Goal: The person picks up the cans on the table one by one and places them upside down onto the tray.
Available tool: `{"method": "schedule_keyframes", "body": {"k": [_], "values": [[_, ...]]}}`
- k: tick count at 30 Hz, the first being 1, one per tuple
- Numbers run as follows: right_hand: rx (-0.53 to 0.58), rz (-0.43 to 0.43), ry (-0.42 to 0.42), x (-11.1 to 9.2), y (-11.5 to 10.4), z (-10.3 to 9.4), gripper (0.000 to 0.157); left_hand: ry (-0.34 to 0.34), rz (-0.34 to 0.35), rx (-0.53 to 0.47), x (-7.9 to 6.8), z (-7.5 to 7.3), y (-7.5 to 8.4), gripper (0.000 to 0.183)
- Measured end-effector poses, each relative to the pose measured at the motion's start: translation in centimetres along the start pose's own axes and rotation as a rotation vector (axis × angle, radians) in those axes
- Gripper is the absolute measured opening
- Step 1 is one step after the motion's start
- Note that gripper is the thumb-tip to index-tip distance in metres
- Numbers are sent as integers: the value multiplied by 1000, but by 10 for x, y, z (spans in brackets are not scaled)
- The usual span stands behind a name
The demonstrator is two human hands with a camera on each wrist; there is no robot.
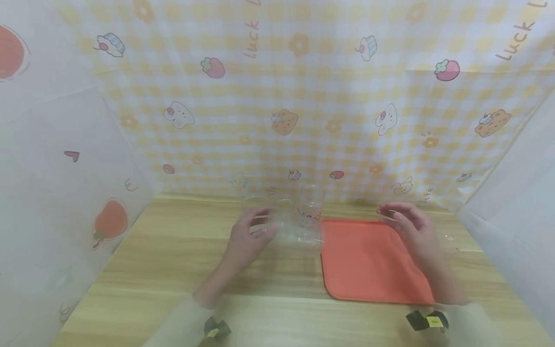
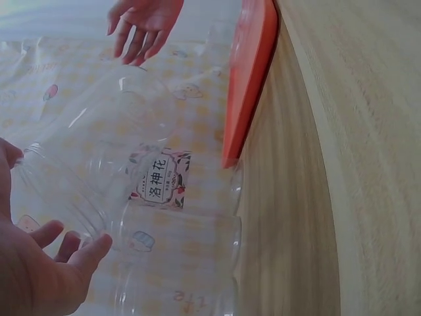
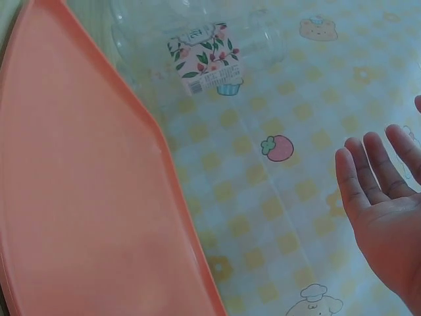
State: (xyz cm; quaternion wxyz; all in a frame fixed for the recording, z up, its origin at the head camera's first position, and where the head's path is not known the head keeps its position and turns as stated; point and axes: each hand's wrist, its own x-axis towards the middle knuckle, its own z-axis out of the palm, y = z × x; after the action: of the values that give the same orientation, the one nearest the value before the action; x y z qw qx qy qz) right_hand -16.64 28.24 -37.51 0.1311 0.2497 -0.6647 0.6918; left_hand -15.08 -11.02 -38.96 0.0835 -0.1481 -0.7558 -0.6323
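Observation:
My left hand (image 1: 249,238) holds a clear plastic jar (image 2: 122,122) by its ridged end, with fingers and thumb on either side. The jar lies tilted sideways, and its far end points toward the right. Behind it, a clear jar with a floral label (image 2: 160,179) stands upright near the back cloth. More clear jars stand to its left, their outlines faint. My right hand (image 1: 414,231) is raised over the right part of an orange tray (image 1: 368,265), palm turned inward and fingers loosely spread. Nothing is seen between its fingers in the right wrist view.
The orange tray lies on a wooden table (image 1: 173,270), right of the jars. A patterned cloth (image 1: 299,96) hangs at the back, with pale sheets on both sides. Beside the right hand, a faint transparent object (image 1: 451,239) shows; its kind is unclear.

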Motion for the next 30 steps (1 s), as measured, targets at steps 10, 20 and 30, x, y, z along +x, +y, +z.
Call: {"method": "schedule_keyframes", "body": {"k": [10,20,30], "values": [[46,10,-46,1,6,11,25,35,8,-13,3,4,-5,50],[42,77,-25,4,11,27,29,52,-3,-71,5,9,-8,51],[58,50,-56,4,19,39,28,50,-8,-109,7,19,-10,52]]}}
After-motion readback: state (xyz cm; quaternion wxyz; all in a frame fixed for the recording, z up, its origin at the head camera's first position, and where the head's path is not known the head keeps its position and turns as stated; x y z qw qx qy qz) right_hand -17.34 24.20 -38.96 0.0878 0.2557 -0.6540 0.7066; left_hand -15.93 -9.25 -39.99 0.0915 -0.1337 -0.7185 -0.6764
